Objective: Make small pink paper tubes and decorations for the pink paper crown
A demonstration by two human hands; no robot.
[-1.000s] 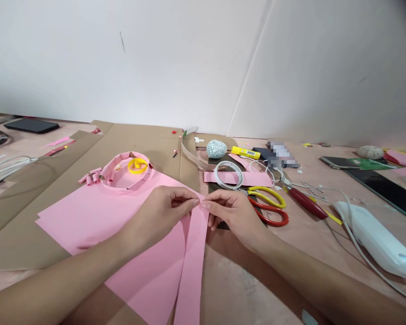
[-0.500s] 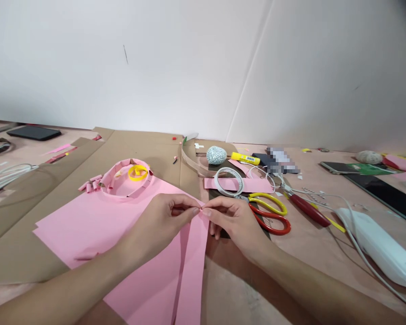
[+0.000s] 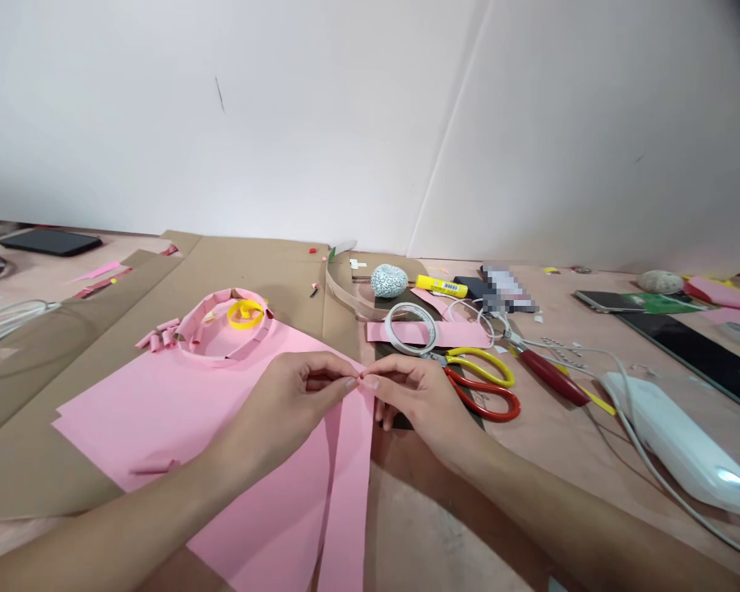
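My left hand (image 3: 277,407) and my right hand (image 3: 419,399) meet with their fingertips pinched on the top end of a long pink paper strip (image 3: 349,501). That strip hangs down toward me over the edge of a large pink paper sheet (image 3: 154,427). Beyond my left hand, on the sheet, lies a pink paper ring (image 3: 188,329) with a small yellow paper ring (image 3: 245,313) inside it. Several small rolled pink paper pieces (image 3: 159,337) sit just left of the ring.
Right of my right hand lie yellow-handled scissors (image 3: 481,367), red-handled scissors (image 3: 484,399), a tape roll (image 3: 411,327) and a glue stick (image 3: 441,286). A white corded device (image 3: 678,436) lies further right. Brown cardboard (image 3: 252,263) lies under the sheet, against a white wall (image 3: 284,123).
My fingertips have drawn closer together on the strip's end. The whole scene sits slightly differently in view because my head has shifted a little.
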